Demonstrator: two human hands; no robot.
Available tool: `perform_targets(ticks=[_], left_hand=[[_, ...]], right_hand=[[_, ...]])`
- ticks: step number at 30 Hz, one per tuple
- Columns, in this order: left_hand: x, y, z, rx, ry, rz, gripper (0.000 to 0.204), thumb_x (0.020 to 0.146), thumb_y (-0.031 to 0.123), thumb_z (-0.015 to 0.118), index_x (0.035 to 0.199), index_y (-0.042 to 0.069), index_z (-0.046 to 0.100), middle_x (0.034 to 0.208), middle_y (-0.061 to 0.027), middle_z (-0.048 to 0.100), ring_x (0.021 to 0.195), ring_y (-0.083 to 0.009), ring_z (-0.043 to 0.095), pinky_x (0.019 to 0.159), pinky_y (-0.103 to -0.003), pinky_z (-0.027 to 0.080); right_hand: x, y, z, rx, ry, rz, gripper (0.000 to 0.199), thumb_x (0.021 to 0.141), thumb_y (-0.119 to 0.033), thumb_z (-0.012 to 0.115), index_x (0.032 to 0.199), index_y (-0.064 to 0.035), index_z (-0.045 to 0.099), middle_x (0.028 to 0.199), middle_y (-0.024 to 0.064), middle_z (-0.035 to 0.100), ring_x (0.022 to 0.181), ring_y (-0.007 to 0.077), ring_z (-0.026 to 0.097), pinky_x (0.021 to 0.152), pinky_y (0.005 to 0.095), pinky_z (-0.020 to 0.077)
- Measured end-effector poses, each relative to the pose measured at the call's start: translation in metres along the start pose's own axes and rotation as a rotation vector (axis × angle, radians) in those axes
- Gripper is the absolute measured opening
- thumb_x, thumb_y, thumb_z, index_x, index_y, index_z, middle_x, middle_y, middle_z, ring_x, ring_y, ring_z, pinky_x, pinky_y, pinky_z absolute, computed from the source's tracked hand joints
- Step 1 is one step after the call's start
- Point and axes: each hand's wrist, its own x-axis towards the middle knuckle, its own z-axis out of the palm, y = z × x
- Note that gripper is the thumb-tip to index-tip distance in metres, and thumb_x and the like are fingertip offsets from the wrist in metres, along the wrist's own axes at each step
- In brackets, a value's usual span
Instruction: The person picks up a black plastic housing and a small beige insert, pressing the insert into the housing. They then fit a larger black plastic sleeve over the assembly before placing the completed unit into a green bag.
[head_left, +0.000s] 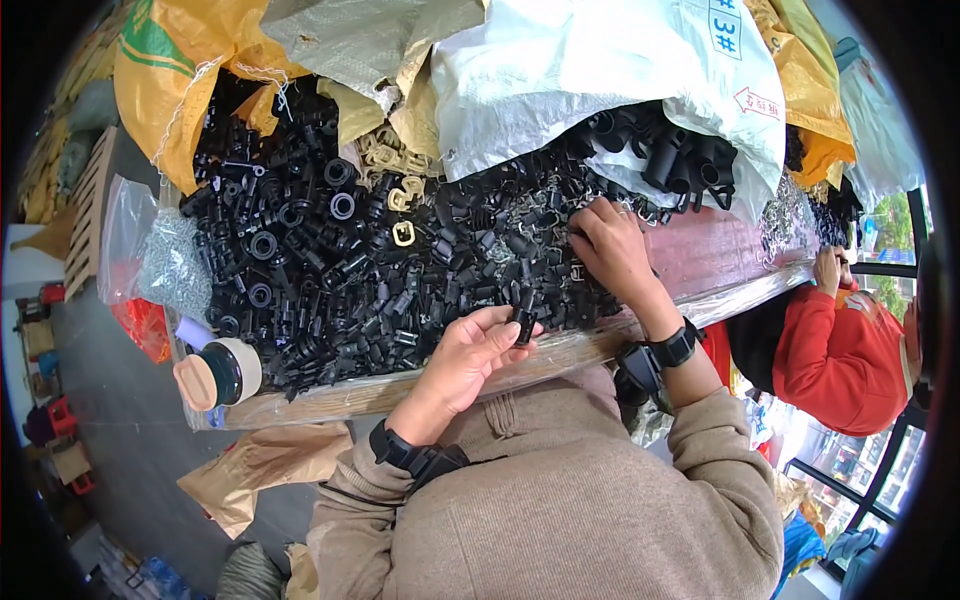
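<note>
My left hand (462, 358) is closed round a small black plastic fitting (525, 325) near the table's front edge, its thumb and fingers pinching it. Farther right and deeper over the table, my right hand (615, 250) reaches into the heap of small black parts and thin metal clips (560, 190). Its fingertips are bent together, and whatever they hold, if anything, is hidden. To the left of both hands spreads a large heap of black plastic fittings (300, 230), some with round openings. Beige buckle-like pieces (403, 233) lie along its far side.
A white woven sack (600, 70) spills black tubular parts (680, 160) at the back. An orange sack (160, 90) stands back left. A lidded jar (235, 372) and a bag of grey pellets (175, 262) sit at the left corner. A person in red (850, 355) works at the right.
</note>
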Motion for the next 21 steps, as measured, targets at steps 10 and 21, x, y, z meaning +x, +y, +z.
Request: perform_targets(ticks=[10,21], left_hand=[[-0.009,-0.006,0.002,-0.011,0.002,0.041,0.026,0.082,0.016,0.054,0.103,0.001,0.051,0.097,-0.009,0.058,0.081,-0.0132,0.056,0.073,-0.024,0.045],[-0.015,-0.009,0.005,-0.014,0.028,0.072,0.028,0.082,0.016,0.054,0.104,0.0,0.05,0.097,-0.009,0.058,0.081,-0.0133,0.057,0.072,-0.023,0.046]], right_hand=[[-0.008,-0.003,0.002,-0.021,0.014,-0.031,0.015,0.069,-0.009,0.057,0.081,-0.0063,0.048,0.078,0.0095,0.047,0.077,0.0288,0.047,0.065,0.0388,0.0366],[-0.015,0.01,-0.001,0.232,0.064,-0.049,0.008,0.072,-0.007,0.056,0.074,-0.0036,0.049,0.066,0.0079,0.051,0.062,0.0256,0.05,0.052,0.0318,0.0373]])
